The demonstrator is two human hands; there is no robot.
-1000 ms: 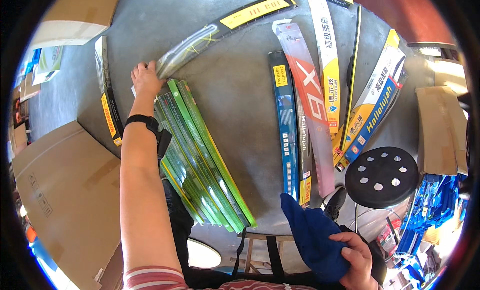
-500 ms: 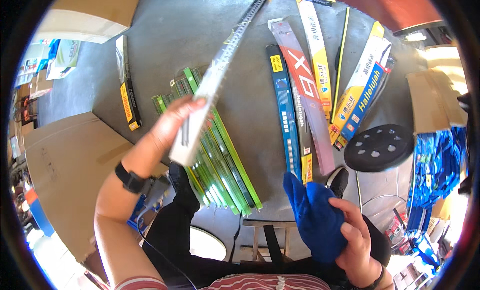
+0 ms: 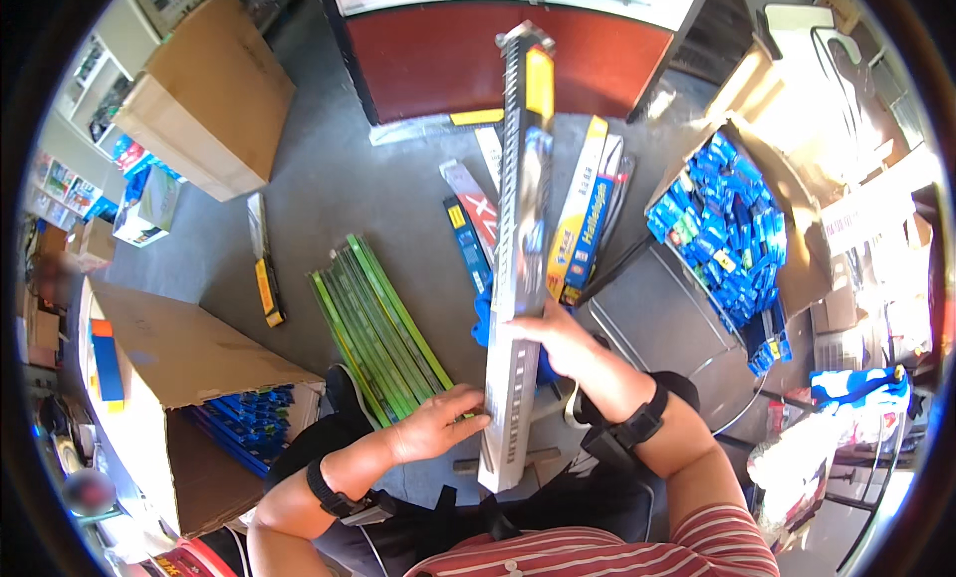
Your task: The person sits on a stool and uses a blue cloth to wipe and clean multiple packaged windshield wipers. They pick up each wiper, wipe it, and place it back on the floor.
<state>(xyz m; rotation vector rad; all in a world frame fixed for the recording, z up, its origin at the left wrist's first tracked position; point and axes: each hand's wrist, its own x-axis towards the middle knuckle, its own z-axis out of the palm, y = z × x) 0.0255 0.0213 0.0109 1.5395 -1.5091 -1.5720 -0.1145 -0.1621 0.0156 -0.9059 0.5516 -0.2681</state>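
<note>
At right edge of wiper-blade package [image 3: 518, 263]: right hand [image 3: 566, 340] clamped; left edge: left hand [image 3: 435, 425] half-curled, grip unclear; balance long top.

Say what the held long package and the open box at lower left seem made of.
Long package: probably glossy plastic, given its bright reflections, though coated card is possible. Open box: likely matte cardboard, judging by its dull tan faces and raw edges.

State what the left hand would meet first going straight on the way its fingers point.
Most likely the long package: the left hand points rightward at its lower part, fingertips at or very near its edge; depth leaves contact unclear.
</note>
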